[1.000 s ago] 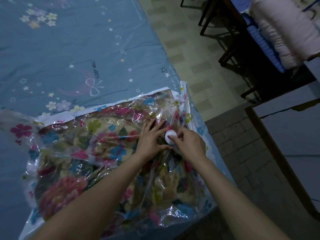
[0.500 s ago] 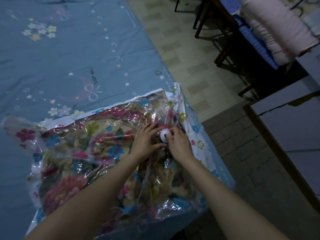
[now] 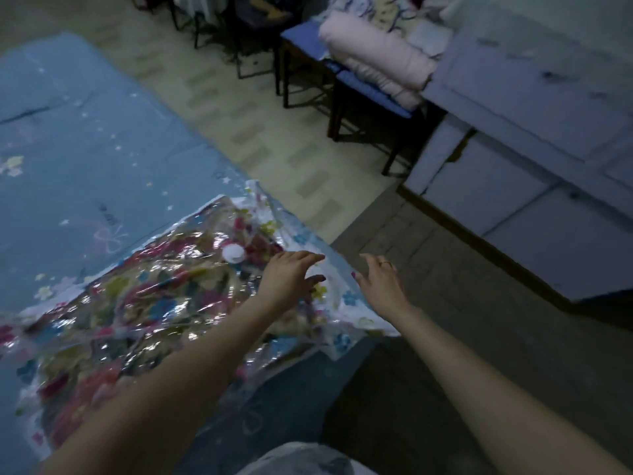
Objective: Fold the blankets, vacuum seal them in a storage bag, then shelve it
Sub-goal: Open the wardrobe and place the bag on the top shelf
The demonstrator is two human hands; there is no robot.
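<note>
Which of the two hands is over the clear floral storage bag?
The left hand, open, fingers spread over the clear floral storage bag near its white round valve. The right hand hangs past the bag's edge.

a home bedroom: a bed point(image 3: 85, 138) under a blue sheet printed with stars and flowers, a tiled floor point(image 3: 246, 125), a dark wooden chair point(image 3: 359, 108) stacked with rolled pink bedding point(image 3: 380, 60), and a pale painted cabinet point(image 3: 534, 138).

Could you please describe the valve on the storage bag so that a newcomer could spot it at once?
Start at the blue star-printed bed sheet, then find the clear plastic storage bag stuffed with a flowered blanket lying on it. Near the bag's far end sits a small round white valve cap, the only plain white disc among all the colourful flowers.
</note>
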